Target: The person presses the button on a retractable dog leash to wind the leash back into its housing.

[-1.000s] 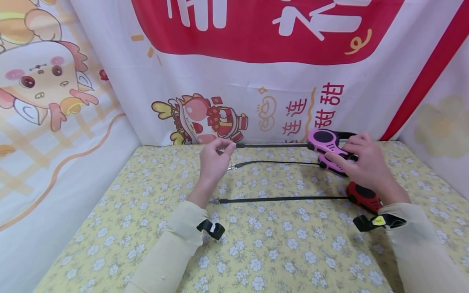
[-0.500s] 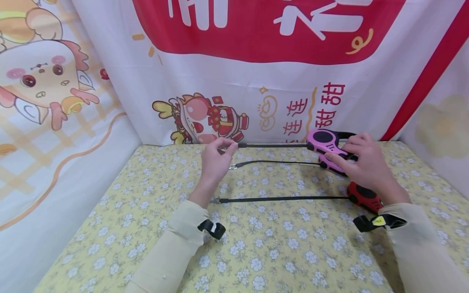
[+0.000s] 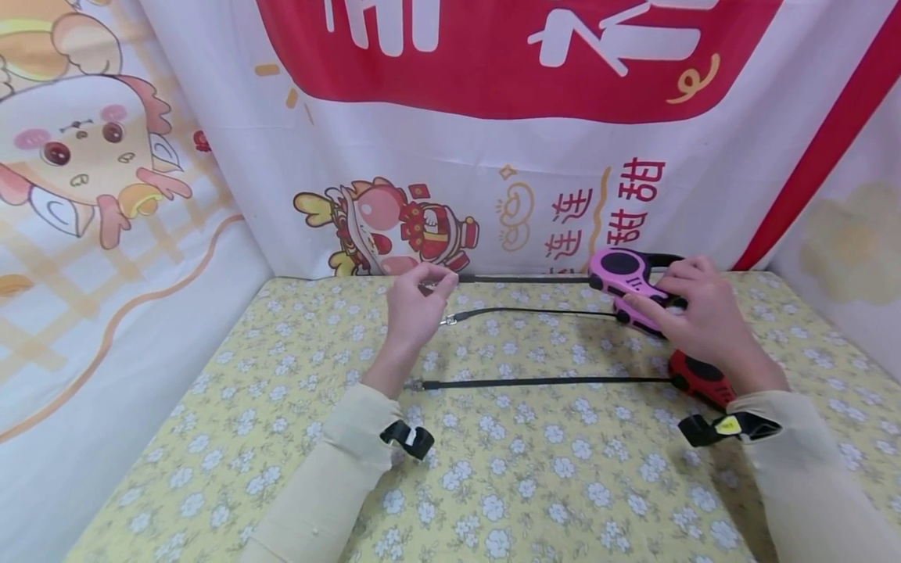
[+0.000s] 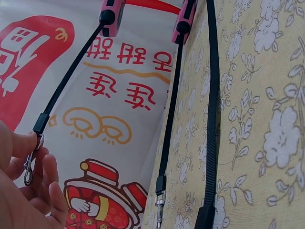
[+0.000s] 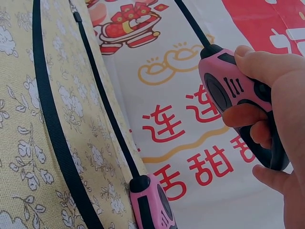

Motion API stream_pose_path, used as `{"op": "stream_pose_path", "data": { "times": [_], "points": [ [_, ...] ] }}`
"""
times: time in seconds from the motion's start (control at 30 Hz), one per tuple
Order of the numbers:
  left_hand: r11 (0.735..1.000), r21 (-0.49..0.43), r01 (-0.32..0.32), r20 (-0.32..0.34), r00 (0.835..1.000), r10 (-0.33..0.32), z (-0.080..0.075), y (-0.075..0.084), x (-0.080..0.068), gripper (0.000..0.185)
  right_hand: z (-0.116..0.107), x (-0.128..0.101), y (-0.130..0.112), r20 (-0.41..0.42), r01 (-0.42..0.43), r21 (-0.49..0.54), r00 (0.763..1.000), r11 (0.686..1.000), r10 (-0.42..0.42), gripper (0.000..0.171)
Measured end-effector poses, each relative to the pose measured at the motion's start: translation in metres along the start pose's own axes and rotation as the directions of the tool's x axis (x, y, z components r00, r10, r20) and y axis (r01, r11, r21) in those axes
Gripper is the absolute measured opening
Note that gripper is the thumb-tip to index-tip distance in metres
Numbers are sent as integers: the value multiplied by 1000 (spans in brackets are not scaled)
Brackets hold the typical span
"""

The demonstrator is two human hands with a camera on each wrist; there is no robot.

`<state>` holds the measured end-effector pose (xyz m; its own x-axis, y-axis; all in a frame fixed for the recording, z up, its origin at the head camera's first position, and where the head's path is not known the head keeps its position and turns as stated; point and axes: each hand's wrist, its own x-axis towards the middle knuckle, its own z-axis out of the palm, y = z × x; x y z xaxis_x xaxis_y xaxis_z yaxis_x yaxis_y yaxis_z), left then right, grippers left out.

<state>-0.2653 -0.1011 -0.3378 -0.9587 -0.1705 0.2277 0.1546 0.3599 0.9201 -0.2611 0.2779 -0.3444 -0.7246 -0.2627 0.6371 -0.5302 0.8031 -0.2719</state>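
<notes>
In the head view my right hand (image 3: 711, 328) grips a pink-and-black retractable dog leash (image 3: 619, 264) by its looped handle, raised above the table. Its black strap (image 3: 528, 279) runs straight across to my left hand (image 3: 417, 309). There the thumb and fingers pinch the strap's end at the metal snap clip (image 4: 29, 164), which shows best in the left wrist view. A second pink leash (image 3: 639, 316) lies on the table below the held one, its strap and clip (image 3: 449, 320) pointing left. Nearer me lies a red leash (image 3: 697, 377), partly hidden by my right wrist.
The red leash's black strap (image 3: 549, 381) stretches left across the floral tablecloth (image 3: 493, 485), ending by my left wrist. A printed cloth backdrop (image 3: 450, 141) rises right behind the table's far edge, with more printed cloth (image 3: 105, 313) along the left side.
Almost nothing differs. Both hands keep their hold on the pink leash and its clip end, and the other two leashes lie as before.
</notes>
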Motion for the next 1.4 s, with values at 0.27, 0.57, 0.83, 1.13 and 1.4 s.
{"op": "stream_pose_path", "data": {
  "times": [0.27,0.57,0.83,1.13,1.4],
  "points": [
    [1000,2,2,-2,1000,-2,0,1,0,14,0,-1,0,1,6,19,1000,1000,-6,41],
    [1000,15,-8,2,1000,8,1,1,-1,14,3,0,-1,9,4,42,1000,999,-4,35],
    [1000,6,2,9,1000,-2,1,1,-1,14,3,0,-1,15,1,39,1000,999,-2,40],
    [1000,-2,19,26,999,-19,2,1,-2,15,5,-1,-1,6,31,34,1000,999,-31,37],
    [999,-4,41,37,998,-41,3,1,-3,15,8,0,-3,13,36,32,999,999,-37,35]
  ]
}}
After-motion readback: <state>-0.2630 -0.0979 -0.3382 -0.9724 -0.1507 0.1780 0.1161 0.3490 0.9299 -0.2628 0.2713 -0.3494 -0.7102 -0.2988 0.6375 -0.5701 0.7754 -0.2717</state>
